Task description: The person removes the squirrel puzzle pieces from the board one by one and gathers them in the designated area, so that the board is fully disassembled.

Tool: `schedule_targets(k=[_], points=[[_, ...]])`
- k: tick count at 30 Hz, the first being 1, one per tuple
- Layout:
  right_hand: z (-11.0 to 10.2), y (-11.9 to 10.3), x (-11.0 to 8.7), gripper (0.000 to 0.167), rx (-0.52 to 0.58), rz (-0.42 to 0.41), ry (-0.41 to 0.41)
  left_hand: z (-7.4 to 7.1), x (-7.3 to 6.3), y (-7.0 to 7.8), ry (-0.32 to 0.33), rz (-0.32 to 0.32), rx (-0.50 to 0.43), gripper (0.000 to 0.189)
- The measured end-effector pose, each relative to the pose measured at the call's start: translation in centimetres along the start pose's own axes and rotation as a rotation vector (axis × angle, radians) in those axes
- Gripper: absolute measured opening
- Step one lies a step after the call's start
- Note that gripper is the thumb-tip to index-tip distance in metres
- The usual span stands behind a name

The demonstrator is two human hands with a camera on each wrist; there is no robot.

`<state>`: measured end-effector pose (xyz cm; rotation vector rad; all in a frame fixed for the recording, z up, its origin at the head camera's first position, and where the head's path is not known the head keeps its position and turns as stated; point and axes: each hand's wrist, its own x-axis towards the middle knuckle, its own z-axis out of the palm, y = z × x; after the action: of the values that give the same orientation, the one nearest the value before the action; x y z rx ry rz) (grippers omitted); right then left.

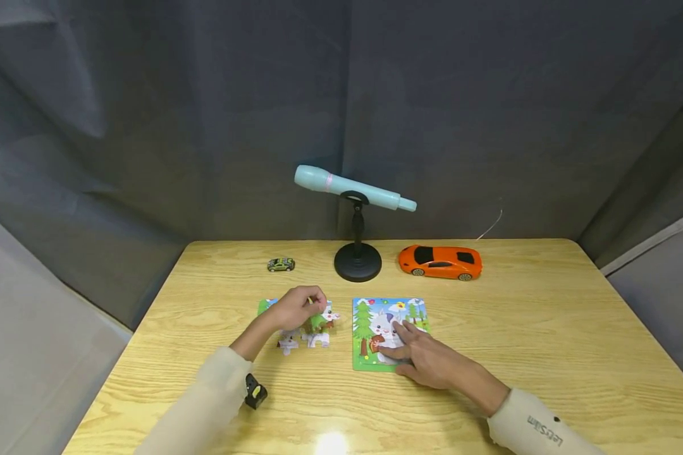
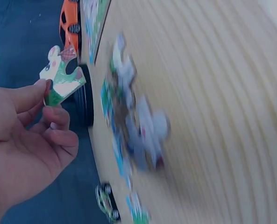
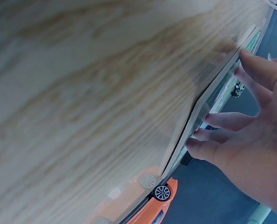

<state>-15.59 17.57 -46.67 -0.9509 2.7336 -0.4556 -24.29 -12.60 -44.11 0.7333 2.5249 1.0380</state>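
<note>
My left hand [image 1: 296, 308] pinches a jigsaw puzzle piece [image 2: 62, 78] between thumb and fingers, raised over the table. The piece is green and white with part of an animal's face. Under that hand lie several loose puzzle pieces [image 1: 288, 342], partly covered by it in the head view and blurred in the left wrist view. To their right is a puzzle board [image 1: 363, 319] picturing a white animal among trees. My right hand [image 1: 432, 360] rests on the board's right side with its fingers spread, hiding the lower right part of the picture.
Behind the puzzle, a light-blue toy microphone [image 1: 375, 194] sits on a black stand [image 1: 358, 262]. An orange toy car [image 1: 441, 263] is at the back right, and a small green toy car [image 1: 281, 265] at the back left. A dark curtain [image 1: 262, 114] hangs behind the table.
</note>
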Motion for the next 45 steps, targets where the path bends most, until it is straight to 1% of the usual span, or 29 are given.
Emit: schedule_targets(k=[3, 6, 11, 15, 20, 24, 29, 34, 39, 45], points=[[0.0, 0.0, 0.0, 0.043, 0.008, 0.000, -0.004, -1.2, -1.0, -0.8, 0.007, -0.008, 0.029, 0.013], [0.0, 0.0, 0.0, 0.043, 0.012, -0.003, -0.006, -2.4, -2.1, -1.6, 0.010, -0.039, 0.058, 0.013], [0.1, 0.1, 0.0, 0.043, 0.011, -0.004, -0.002, -4.0, -3.7, -3.1, 0.005, -0.093, 0.078, 0.012], [0.2, 0.1, 0.0, 0.042, 0.000, -0.005, 0.008, -4.7, -4.7, -4.5, -0.016, -0.126, 0.079, 0.013], [0.2, 0.1, 0.1, 0.042, -0.007, -0.003, 0.007, -4.9, -5.7, -5.7, -0.025, -0.163, 0.093, 0.014], [0.1, 0.1, 0.1, 0.042, -0.003, 0.001, 0.007, -4.7, -6.0, -6.3, -0.010, -0.188, 0.100, 0.014], [0.1, 0.1, 0.1, 0.042, 0.004, 0.002, 0.006, -4.3, -6.1, -7.0, 0.014, -0.199, 0.100, 0.014], [0.3, 0.2, 0.1, 0.042, 0.004, 0.006, 0.010, -3.9, -5.9, -7.7, 0.052, -0.202, 0.141, 0.015], [0.3, 0.1, 0.2, 0.042, -0.001, 0.015, 0.005, -3.8, -6.0, -7.6, 0.074, -0.201, 0.171, 0.010], [0.2, -0.2, 0.3, 0.042, -0.004, -0.007, 0.014, -4.2, -5.8, -7.1, 0.081, -0.209, 0.157, 0.005]])
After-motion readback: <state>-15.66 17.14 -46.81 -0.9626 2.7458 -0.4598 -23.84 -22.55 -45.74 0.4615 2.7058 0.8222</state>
